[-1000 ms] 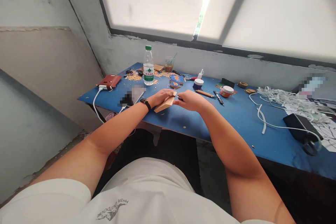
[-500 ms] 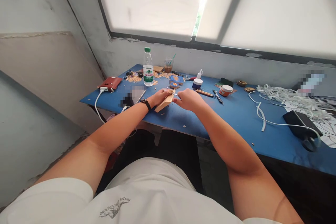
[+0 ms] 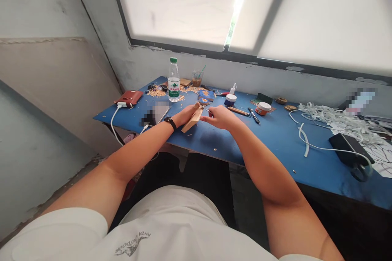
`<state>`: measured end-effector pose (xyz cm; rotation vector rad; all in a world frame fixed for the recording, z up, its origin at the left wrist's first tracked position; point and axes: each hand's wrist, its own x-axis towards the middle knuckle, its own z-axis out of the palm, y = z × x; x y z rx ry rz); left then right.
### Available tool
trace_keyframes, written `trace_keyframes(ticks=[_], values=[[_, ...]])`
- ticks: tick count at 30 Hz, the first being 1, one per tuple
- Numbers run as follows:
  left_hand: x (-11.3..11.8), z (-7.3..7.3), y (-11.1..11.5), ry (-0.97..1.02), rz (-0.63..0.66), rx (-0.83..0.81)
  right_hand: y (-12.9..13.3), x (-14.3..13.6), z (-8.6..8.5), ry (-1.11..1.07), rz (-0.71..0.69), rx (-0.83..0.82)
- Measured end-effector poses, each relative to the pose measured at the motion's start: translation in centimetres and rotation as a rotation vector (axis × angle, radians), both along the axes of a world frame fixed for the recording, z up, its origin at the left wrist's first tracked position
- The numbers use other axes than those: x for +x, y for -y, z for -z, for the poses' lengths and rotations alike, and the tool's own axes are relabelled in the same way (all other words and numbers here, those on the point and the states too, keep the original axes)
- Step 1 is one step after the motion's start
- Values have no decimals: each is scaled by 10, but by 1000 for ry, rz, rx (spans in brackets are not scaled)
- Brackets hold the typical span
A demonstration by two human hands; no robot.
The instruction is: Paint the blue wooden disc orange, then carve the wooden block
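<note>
My left hand (image 3: 186, 114), with a dark band at its wrist, is wrapped around a pale wooden block (image 3: 192, 121) and keeps it tilted above the blue table. My right hand (image 3: 223, 118) is closed on a carving tool with a thin metal shaft (image 3: 206, 109). The shaft points left to the block's upper end, close to my left thumb. The tool's handle is hidden inside my fist, and its tip is too small to make out. My right thumb stretches toward the block's right side.
Behind my hands are a water bottle (image 3: 173, 83), wood shavings (image 3: 157, 91), a plastic cup (image 3: 197, 77) and paint jars (image 3: 230, 99). Left lie a phone (image 3: 161, 112) and a brown case (image 3: 128, 98) with a cable. Pens (image 3: 254, 116), white strips (image 3: 343, 120) and a black box (image 3: 350, 149) lie right.
The block has tipped so that more of its broad face shows. My right hand has turned slightly, and its thumb now reaches out farther. The view has shifted a little.
</note>
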<state>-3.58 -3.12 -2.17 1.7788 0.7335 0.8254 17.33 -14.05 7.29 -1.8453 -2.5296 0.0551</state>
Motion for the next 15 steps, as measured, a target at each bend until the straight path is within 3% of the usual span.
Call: trace_keyframes(ticks=[4, 9, 13, 15], values=[[-2, -8, 5, 27, 63, -53, 1, -7, 8, -66, -80, 38], [-21, -20, 22, 64, 12, -14, 3, -21, 18, -74, -55, 22], [-37, -15, 44, 78, 58, -57, 8, -30, 17, -80, -80, 29], [-43, -7, 55, 134, -12, -82, 12, -34, 15, -66, -88, 32]])
